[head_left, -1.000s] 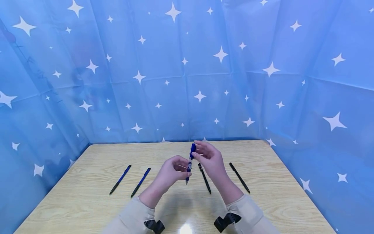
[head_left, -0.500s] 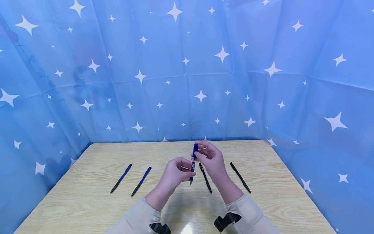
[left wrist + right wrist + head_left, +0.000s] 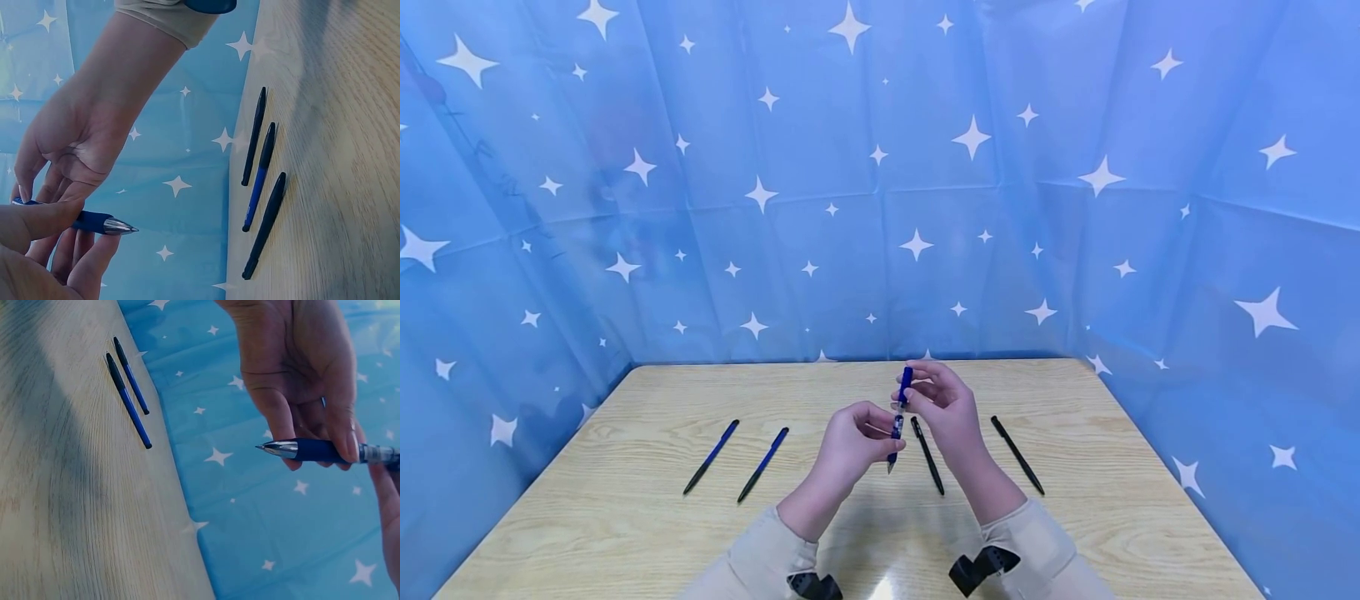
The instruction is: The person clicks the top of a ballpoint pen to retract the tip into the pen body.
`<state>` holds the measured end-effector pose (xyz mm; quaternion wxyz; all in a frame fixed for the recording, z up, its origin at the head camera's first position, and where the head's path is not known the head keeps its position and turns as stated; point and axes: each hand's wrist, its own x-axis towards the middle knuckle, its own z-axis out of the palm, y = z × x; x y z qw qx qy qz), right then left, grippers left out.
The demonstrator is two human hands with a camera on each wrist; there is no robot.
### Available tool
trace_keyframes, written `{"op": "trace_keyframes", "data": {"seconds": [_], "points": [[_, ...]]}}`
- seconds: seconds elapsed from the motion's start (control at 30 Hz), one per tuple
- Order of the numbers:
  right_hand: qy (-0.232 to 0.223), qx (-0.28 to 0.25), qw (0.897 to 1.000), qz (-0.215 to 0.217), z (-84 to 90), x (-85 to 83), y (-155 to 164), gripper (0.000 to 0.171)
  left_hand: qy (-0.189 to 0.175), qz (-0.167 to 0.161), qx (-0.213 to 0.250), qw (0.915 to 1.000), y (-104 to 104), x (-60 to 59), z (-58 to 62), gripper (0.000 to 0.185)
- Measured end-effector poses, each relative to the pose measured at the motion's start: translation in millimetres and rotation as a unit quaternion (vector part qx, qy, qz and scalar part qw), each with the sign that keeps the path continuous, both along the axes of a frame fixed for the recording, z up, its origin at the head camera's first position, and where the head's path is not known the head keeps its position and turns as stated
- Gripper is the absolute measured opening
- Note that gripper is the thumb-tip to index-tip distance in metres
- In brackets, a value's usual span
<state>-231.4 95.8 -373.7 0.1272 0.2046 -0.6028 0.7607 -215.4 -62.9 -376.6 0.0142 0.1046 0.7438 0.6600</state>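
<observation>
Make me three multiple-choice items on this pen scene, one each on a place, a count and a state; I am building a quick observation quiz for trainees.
1. Where is the blue pen that is being handled?
A. Lying on the table
B. Held above the table between both hands
C. Hanging on the backdrop

2. How many pens lie on the wooden table?
A. Two
B. Four
C. Six

3. How does the left hand stand?
A. Flat on the table
B. Hanging open, away from the pen
C. Fingers pinching the pen's lower part near the metal tip

Answers:
1. B: the head view shows the left hand and the right hand both on it, clear of the tabletop.
2. B: two blue pens lie to the left and two black pens to the right.
3. C: the left wrist view shows fingers closed round the blue grip behind the tip.
</observation>
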Motion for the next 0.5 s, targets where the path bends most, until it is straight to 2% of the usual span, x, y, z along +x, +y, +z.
{"op": "trace_keyframes", "data": {"seconds": [0.27, 0.5], "points": [[0.006, -0.001, 1.0, -0.003, -0.4, -0.3, 0.6, 0.028, 0.006, 0.002, -0.016, 0.9999, 0.7, 0.5, 5.7, 0.023], [0.008, -0.002, 1.0, -0.001, -1.3, -0.6, 1.2, 0.026, 0.011, -0.001, -0.008, 0.9999, 0.0, 0.0, 1.6, 0.023]]}}
